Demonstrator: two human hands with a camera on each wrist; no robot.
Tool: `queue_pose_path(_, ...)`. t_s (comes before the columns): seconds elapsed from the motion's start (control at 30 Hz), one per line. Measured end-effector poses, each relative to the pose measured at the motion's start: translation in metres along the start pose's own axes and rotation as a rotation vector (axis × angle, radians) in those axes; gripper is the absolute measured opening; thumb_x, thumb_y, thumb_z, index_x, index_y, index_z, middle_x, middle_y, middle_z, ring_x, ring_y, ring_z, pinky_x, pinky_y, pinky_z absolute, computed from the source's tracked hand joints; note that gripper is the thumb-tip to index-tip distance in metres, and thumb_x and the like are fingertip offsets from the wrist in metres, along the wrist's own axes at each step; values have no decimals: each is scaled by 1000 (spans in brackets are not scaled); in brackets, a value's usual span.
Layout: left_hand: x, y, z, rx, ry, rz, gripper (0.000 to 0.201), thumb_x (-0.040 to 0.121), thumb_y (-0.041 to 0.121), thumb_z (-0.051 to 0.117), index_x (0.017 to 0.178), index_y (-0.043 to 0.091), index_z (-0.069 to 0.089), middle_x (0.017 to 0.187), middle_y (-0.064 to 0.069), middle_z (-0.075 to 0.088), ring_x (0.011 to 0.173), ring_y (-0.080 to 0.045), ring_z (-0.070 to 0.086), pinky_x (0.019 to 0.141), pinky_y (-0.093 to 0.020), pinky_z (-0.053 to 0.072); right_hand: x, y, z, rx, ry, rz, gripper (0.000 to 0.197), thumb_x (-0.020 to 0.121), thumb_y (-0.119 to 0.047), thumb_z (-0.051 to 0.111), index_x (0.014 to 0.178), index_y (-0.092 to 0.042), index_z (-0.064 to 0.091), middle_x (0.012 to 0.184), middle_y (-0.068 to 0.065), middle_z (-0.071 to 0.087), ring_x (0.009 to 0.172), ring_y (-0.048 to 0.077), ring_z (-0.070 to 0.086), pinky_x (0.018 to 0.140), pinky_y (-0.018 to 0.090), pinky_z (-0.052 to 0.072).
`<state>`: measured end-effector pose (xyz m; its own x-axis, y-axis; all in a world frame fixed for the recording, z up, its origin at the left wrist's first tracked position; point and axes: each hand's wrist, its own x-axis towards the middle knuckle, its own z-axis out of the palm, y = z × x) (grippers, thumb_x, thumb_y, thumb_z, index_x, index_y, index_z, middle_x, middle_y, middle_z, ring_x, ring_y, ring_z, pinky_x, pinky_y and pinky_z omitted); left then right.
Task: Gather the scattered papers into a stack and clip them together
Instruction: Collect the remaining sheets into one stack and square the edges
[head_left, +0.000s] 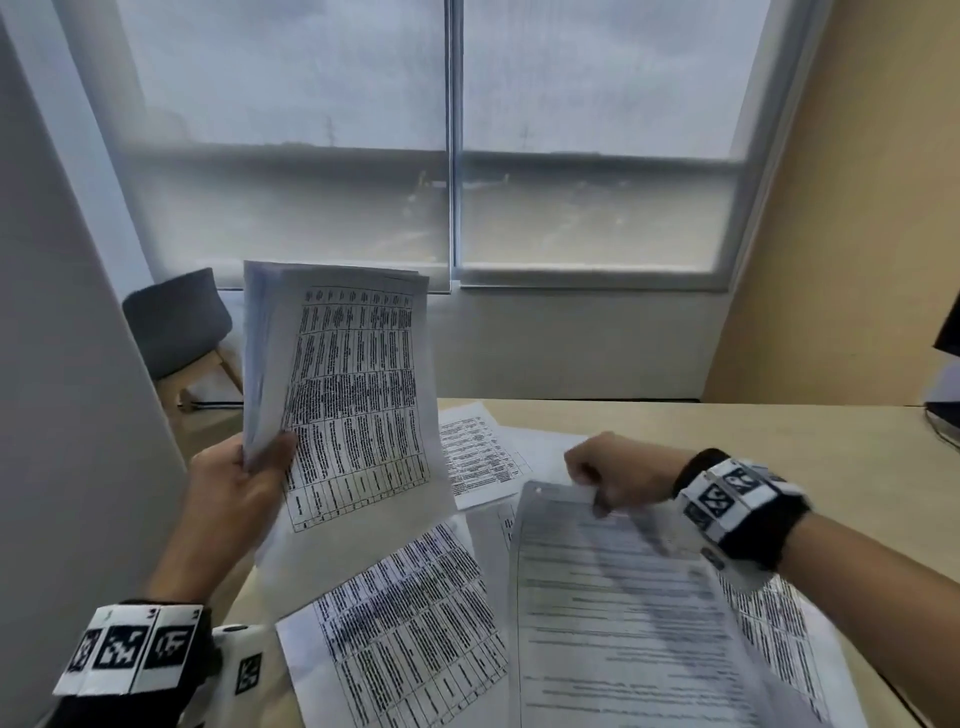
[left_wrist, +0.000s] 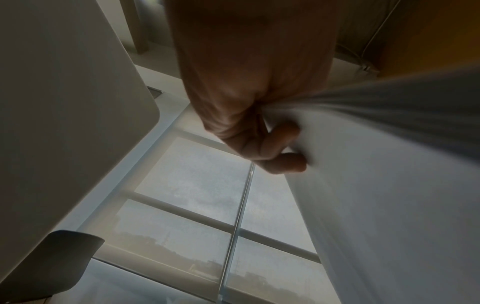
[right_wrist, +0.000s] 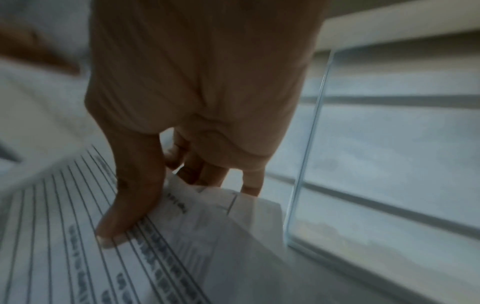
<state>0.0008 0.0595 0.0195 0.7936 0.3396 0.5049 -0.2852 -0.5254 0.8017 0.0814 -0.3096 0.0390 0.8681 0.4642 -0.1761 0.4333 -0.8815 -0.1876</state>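
Note:
My left hand (head_left: 254, 467) grips a stack of printed papers (head_left: 353, 395) by its lower left edge and holds it upright above the table's left side; in the left wrist view the fingers (left_wrist: 275, 152) curl round the stack's blurred white back (left_wrist: 389, 185). My right hand (head_left: 602, 478) pinches the top edge of a single text sheet (head_left: 623, 623) and lifts it off the table; the thumb (right_wrist: 124, 216) presses on the lined sheet (right_wrist: 64, 236). More printed sheets (head_left: 415, 623) lie scattered flat on the table. No clip is in view.
The light wooden table (head_left: 779, 431) runs to the right, where a dark object (head_left: 945, 415) sits at the edge. A grey chair (head_left: 176, 322) stands beyond the table's left end, under a wide window (head_left: 452, 156). A pale panel (head_left: 62, 364) rises on the left.

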Motion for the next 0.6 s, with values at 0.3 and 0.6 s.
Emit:
queue_pose_path(0.3, -4, 14, 19, -104, -101, 28, 45, 87, 31, 67, 52, 9, 48, 41, 9, 46, 39, -2, 38, 40, -18, 31, -61, -57, -141, 75, 357, -262, 25, 78, -29, 75, 62, -22, 57, 63, -7, 56, 59, 9, 50, 58, 27, 39)
queue_pose_path(0.6, -19, 51, 42, -309, -451, 1, 21, 80, 26, 63, 66, 29, 78, 61, 13, 72, 59, 1, 64, 55, -20, 53, -26, -87, -145, 185, 363, -333, 21, 73, -16, 78, 72, -11, 58, 78, 11, 64, 65, 12, 53, 61, 22, 40)
